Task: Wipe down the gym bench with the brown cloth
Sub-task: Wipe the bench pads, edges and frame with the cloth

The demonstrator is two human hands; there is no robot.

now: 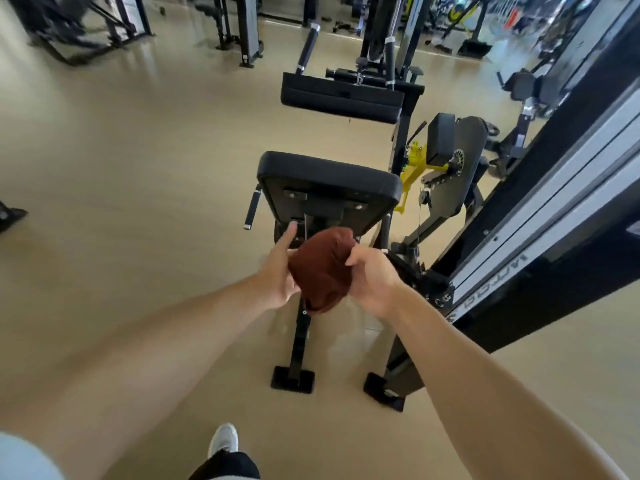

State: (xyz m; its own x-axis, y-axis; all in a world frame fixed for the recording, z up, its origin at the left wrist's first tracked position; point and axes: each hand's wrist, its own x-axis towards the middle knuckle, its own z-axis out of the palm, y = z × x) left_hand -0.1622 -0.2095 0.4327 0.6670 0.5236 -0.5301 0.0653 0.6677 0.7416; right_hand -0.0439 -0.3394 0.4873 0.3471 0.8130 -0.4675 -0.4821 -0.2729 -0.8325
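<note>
The brown cloth [322, 268] is bunched into a lump in mid-air between both hands. My right hand [372, 280] grips its right side with closed fingers. My left hand [277, 268] presses against its left side, thumb raised and palm on the cloth. Just beyond the hands stands the gym bench's black padded seat [329, 174], seen from behind and tilted, with its metal underside facing me. A second black pad [341, 97] of the same machine lies farther ahead. The cloth is not touching either pad.
The machine's black frame and feet [294, 377] stand on the beige floor below my hands. A yellow lever and cam plate [446, 161] sit to the right, beside a tall black and grey column [554, 202]. Other gym machines [242, 26] line the back. My white shoe [223, 439] is at the bottom.
</note>
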